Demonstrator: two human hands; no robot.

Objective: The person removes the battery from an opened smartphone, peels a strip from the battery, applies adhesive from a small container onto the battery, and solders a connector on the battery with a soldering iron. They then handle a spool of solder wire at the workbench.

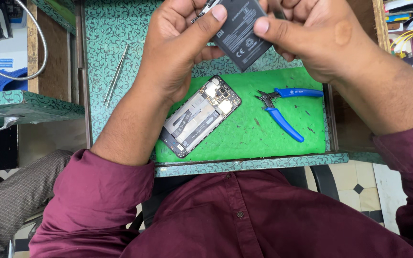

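green patterned bench top [111, 28] lay under me, a bright green mat [273, 134] on it. my left hand [178, 43] and right hand [311, 33] both pinched a flat black rectangular phone battery [242, 31] above the mat, its long axis running up-left to down-right, label facing me. gripping the edges without bending it seemed wisest. below lay an opened grey phone [199, 116] and blue-handled cutters [283, 107].

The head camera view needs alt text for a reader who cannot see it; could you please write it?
Both hands, left hand and right hand, hold a flat black phone battery above a green mat. On the mat lie an opened phone and blue-handled cutters; tweezers rest to the left.
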